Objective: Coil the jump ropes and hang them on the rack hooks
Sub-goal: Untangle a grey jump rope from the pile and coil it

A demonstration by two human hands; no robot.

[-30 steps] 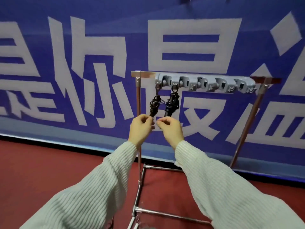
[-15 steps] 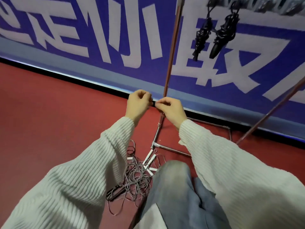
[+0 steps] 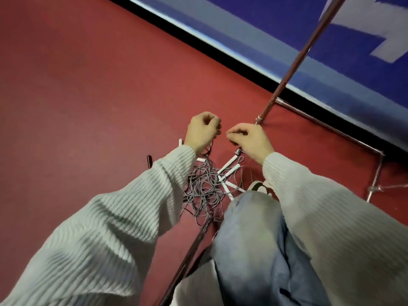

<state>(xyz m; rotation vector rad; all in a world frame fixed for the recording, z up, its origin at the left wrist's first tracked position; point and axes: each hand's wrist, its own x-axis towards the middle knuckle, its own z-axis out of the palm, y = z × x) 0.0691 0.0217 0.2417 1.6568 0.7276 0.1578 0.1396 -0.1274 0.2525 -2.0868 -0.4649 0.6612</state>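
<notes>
Jump ropes [image 3: 204,186] lie in a messy pile on the red floor [image 3: 88,89], at about 6 o'clock from the two hands. A leg in blue jeans [image 3: 254,239] sits at 4 o'clock from the pile and hides part of it, and the pale ribbed sleeves [image 3: 123,217] cover its left edge. A thin metal rack pole [image 3: 293,62] leans up toward 1 o'clock, and its base bars [image 3: 326,129] run along the floor by the blue wall banner [image 3: 287,25]. A small dark handle [image 3: 149,161] lies alone at 9 o'clock from the pile. The ropes are thin grey cords, all tangled in loops, with white handles [image 3: 229,171] poking out at the pile's 2 o'clock side. The left hand [image 3: 202,131] is curled up like a fist, and a dark cord hangs down just under it; whether it grips that cord is too hard to tell. The right hand [image 3: 249,138] has bent fingers pinched close together, and what they hold is too small to see. The two hands are near each other but not touching.
</notes>
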